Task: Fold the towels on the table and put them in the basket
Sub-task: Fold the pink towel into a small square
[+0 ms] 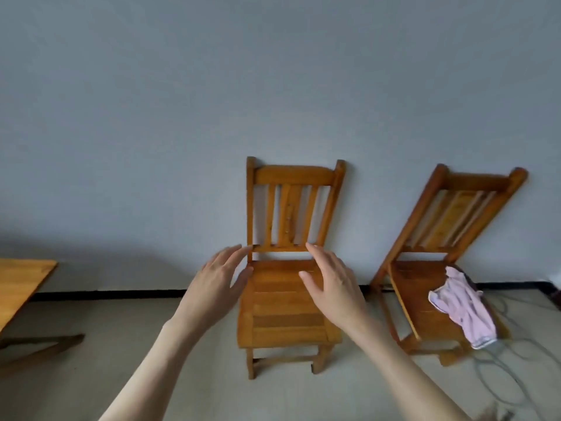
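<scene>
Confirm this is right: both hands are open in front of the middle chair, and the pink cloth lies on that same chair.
Not quite. In the head view the pink cloth lies on the right chair; the hands, left and right, are open before the middle chair.

2 chairs (285, 302), 1 pink cloth (464, 308), 1 table (21, 278), 2 hands (212, 287).

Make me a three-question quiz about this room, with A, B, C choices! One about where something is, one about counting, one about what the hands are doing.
1. Where is the pink cloth?
A. On the right chair's seat
B. On the table
C. On the floor

2. How many wooden chairs stand by the wall?
A. One
B. Two
C. Three

3. What are the two hands doing?
A. Holding a towel
B. Gripping a basket
C. Held out open, holding nothing

Answers:
1 A, it drapes over the right chair.
2 B, the middle chair plus the right one.
3 C, the left hand and right hand have spread fingers.
</scene>
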`<action>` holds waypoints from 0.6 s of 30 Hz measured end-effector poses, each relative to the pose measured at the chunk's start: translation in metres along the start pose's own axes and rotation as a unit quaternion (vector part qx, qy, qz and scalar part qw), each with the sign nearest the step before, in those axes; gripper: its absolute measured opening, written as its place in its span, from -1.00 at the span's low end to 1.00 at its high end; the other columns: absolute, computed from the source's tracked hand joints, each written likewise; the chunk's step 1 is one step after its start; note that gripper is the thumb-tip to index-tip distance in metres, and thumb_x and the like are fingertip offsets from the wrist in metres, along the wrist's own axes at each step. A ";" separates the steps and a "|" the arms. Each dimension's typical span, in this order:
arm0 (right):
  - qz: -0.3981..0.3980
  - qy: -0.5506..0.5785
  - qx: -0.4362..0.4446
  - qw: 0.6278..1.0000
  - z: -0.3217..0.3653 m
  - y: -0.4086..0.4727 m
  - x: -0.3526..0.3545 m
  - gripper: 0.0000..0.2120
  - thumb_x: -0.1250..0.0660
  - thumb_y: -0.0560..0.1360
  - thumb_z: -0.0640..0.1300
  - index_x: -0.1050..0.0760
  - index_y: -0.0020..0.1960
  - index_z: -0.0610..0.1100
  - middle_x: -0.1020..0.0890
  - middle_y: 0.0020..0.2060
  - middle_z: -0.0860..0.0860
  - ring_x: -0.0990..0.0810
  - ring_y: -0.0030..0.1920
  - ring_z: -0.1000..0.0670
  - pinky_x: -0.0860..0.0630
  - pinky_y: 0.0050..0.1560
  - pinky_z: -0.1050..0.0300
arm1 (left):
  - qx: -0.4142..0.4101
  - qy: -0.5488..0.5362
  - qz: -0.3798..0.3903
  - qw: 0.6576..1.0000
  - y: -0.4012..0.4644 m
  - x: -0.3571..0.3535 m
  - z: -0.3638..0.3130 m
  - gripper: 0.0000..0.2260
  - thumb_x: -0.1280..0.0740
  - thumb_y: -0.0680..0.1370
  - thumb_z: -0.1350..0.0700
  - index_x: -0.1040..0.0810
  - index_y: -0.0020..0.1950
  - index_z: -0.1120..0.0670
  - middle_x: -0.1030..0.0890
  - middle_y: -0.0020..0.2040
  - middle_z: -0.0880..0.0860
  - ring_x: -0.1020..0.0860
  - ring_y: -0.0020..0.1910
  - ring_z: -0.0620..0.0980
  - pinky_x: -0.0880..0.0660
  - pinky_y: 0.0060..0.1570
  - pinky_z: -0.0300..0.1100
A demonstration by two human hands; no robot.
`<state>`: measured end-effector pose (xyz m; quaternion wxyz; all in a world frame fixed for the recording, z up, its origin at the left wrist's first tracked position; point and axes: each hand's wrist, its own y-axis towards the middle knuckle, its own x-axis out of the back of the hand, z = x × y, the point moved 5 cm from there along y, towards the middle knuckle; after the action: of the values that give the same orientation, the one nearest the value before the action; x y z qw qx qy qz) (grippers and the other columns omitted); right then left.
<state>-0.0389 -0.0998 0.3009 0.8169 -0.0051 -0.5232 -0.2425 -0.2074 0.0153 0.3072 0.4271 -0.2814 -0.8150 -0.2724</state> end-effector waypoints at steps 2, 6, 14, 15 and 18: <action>-0.030 0.002 -0.043 0.999 -0.045 -0.008 0.025 -0.51 -0.18 0.57 0.03 -0.20 0.46 -0.05 -0.38 0.38 0.01 -0.35 0.37 0.02 -0.35 0.34 0.04 | -0.039 -0.008 0.026 0.999 0.030 -0.029 -0.037 -0.62 -0.15 0.60 -0.04 -0.32 0.42 -0.04 -0.40 0.39 -0.03 -0.35 0.38 -0.02 -0.32 0.32 -0.10; -0.073 0.003 -0.129 0.989 -0.132 -0.027 0.059 -0.52 -0.23 0.56 -0.02 -0.25 0.44 -0.10 -0.41 0.36 -0.02 -0.37 0.37 0.00 -0.33 0.31 0.09 | -0.110 -0.008 0.102 0.989 0.073 -0.097 -0.102 -0.61 -0.12 0.60 -0.07 -0.30 0.42 -0.05 -0.39 0.39 -0.04 -0.37 0.37 -0.03 -0.34 0.33 -0.10; -0.086 -0.008 -0.233 0.969 -0.299 -0.018 0.095 -0.55 -0.25 0.55 -0.07 -0.31 0.41 -0.13 -0.48 0.30 -0.03 -0.42 0.33 -0.02 -0.31 0.30 0.19 | -0.156 -0.042 0.189 0.969 0.174 -0.225 -0.202 -0.60 -0.12 0.61 -0.04 -0.27 0.45 -0.02 -0.37 0.41 -0.01 -0.36 0.37 -0.01 -0.34 0.32 -0.11; -0.089 -0.010 -0.246 0.965 -0.318 -0.014 0.101 -0.56 -0.26 0.55 -0.08 -0.33 0.40 -0.13 -0.50 0.28 -0.03 -0.43 0.31 -0.01 -0.29 0.26 0.24 | -0.155 -0.049 0.197 0.967 0.189 -0.240 -0.215 -0.60 -0.13 0.61 -0.04 -0.27 0.45 -0.02 -0.37 0.41 0.00 -0.36 0.37 0.00 -0.34 0.33 -0.09; -0.094 0.009 -0.286 0.954 -0.373 -0.009 0.121 -0.58 -0.26 0.54 -0.10 -0.36 0.38 -0.12 -0.50 0.28 -0.05 -0.43 0.31 -0.02 -0.36 0.27 0.17 | -0.161 -0.052 0.227 0.959 0.226 -0.284 -0.259 -0.61 -0.12 0.62 -0.02 -0.27 0.44 -0.01 -0.36 0.42 0.01 -0.33 0.39 0.01 -0.32 0.35 -0.07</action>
<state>0.3162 -0.2533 0.2333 0.7593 -0.1874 -0.4230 -0.4576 0.2250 -0.0698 0.2382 0.3841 -0.5376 -0.6961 -0.2810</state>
